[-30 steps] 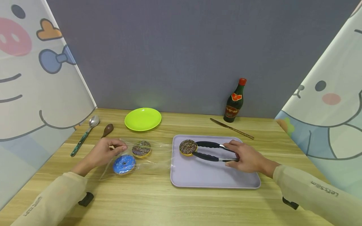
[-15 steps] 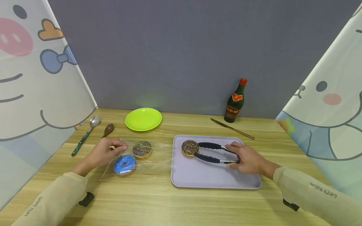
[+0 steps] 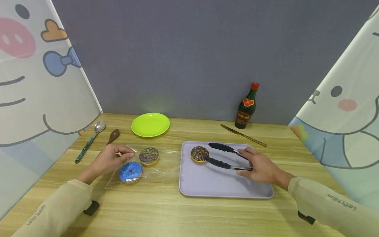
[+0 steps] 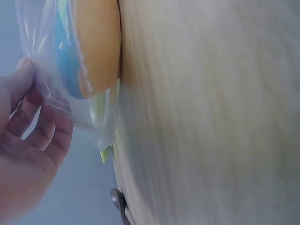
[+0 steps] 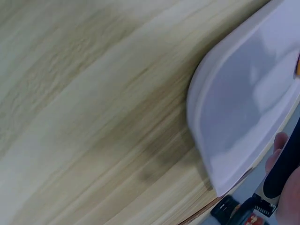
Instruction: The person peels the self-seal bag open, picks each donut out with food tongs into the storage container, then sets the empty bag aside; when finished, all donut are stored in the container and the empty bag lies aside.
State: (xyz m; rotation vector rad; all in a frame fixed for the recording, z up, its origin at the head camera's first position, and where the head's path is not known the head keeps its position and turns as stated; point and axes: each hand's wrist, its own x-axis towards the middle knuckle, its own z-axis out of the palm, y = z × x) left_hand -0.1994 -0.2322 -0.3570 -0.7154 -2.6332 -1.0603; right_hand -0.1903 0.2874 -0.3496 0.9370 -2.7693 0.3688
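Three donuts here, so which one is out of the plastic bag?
The chocolate sprinkled donut on the lilac tray, beside the tongs. The blue donut and other chocolate donut lie inside the bag.

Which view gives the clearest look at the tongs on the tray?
The head view: the tongs show whole, arms spread beside the chocolate doughnut on the lilac tray, gripped by the right hand. The right wrist view catches only a dark handle end at its edge; the left wrist view shows none.
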